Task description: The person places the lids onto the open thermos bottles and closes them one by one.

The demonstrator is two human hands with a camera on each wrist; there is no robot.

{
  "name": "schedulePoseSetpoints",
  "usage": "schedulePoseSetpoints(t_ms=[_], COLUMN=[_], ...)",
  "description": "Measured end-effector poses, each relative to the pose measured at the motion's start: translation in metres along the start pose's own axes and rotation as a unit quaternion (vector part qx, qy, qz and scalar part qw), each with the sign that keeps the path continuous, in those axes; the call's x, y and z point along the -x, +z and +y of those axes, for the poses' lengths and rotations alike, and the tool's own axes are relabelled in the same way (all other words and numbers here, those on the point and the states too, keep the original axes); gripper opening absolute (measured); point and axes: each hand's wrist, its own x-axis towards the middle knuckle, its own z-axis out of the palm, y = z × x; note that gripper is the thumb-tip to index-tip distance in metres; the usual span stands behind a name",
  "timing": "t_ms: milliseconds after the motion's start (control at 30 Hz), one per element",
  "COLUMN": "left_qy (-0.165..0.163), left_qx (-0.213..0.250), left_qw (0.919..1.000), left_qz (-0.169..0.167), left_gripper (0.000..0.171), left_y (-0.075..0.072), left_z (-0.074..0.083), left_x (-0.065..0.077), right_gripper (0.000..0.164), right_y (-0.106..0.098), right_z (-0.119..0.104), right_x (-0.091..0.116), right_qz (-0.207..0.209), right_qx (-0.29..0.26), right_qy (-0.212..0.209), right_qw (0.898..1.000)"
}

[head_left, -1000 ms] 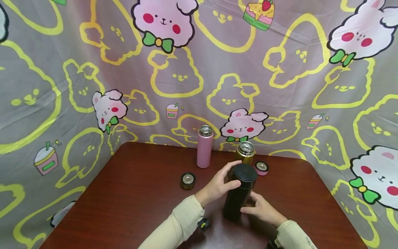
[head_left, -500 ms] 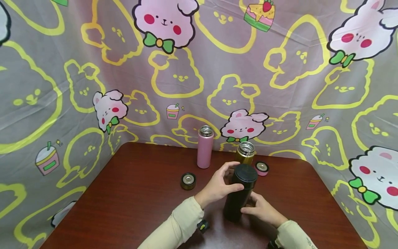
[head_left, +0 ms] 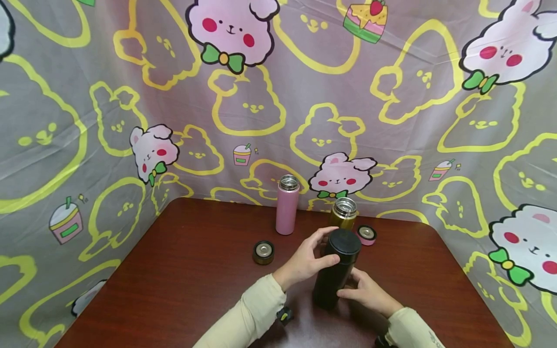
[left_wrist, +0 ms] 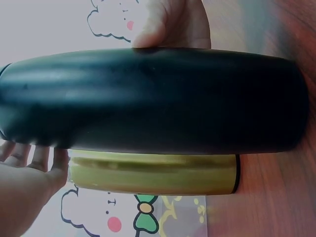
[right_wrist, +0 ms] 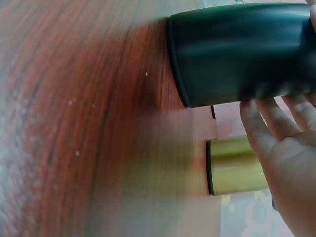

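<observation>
Here's L hand curled round the blk btl up top, R hand gripping it lower btwn thumb & fingers, btl upright at the table, gold btl behind.

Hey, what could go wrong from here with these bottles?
If swung back, the black bottle could knock the uncapped gold bottle behind it and spill anything inside, though I can't see its contents. A mix-up is possible too: the pink lid lies beside the gold bottle, while the darker lid lies nearer the uncapped pink bottle.
</observation>
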Motion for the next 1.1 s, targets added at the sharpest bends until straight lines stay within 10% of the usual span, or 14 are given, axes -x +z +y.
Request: schedulePoseSetpoints(t_ms=[1100], left_qy=[0.003], left_qx=[0.033], left_qw=[0.9986], left_qz=[-0.041], left_gripper=[0.052], left_y=[-0.0042], left_z=[0.0032], left_x=[-0.0047], right_gripper=[0.05], right_y=[0.0019], right_z=[-0.0014], right_x=[-0.0001], right_qz=[-0.003], right_qx=[-0.015], right_qy=[0.001], right_qw=[1.0])
